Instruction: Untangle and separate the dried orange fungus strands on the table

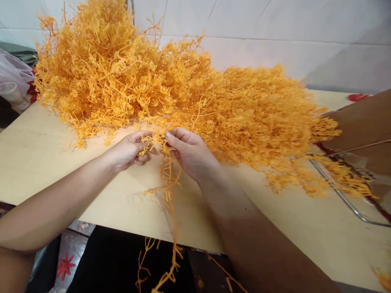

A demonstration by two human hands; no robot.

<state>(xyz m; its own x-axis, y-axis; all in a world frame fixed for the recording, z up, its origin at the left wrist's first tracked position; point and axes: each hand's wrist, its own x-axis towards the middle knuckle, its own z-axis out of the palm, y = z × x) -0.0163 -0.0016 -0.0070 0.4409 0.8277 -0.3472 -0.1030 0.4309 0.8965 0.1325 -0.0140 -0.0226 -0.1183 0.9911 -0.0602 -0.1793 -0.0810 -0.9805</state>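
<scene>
Pinching orange sprig (159, 140), hands (132, 151) (192, 154) nearly meeting, left one's hold unclear

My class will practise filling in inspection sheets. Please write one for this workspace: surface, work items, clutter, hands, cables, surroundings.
Surface: pale wood-look tabletop, front edge visible.
Work items: thin, branching orange-yellow strand hanging past the front edge; large orange-yellow pile of similar branching pieces behind the hands.
Clutter: bent silver metal rod at right; translucent plastic bag at left; red star-shaped piece below table level.
Hands: right hand pinches the strand; left hand is curled beside it, its grip partly hidden.
Cables: nothing seen.
Surroundings: whitish wall behind; brown panel at right.
</scene>
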